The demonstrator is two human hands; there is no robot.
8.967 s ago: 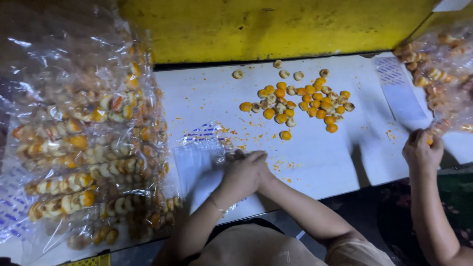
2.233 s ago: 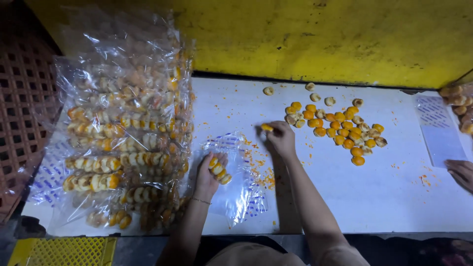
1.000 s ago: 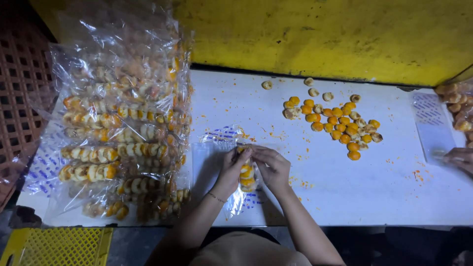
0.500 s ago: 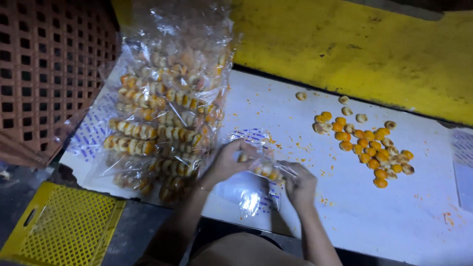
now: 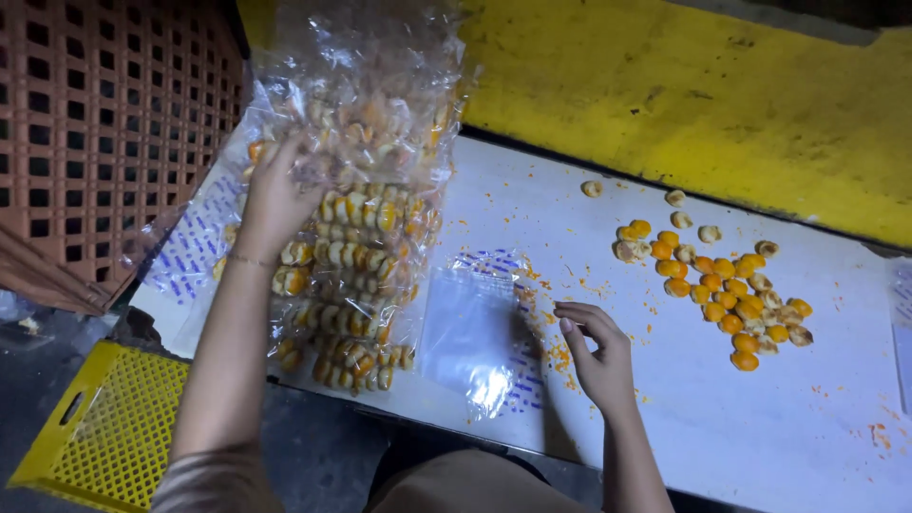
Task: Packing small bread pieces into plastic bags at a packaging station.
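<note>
Bags [image 5: 356,275] of yolk-like orange balls lie stacked left of the flat empty bag [image 5: 475,337], which serves as landmark on the white table [image 5: 760,427]. Left hand [image 5: 275,195] rests on the stack, fingers closed over a filled bag; this looks like the stacking step. Right hand [image 5: 598,356], just right of the empty bag, is loose and holds nothing. Loose balls [image 5: 722,290], roughly twenty-five, lie well right. Next, I judge, comes filling the one empty bag. Stacked bags are too many to count. Two crates [image 5: 95,142] stand far left.
</note>
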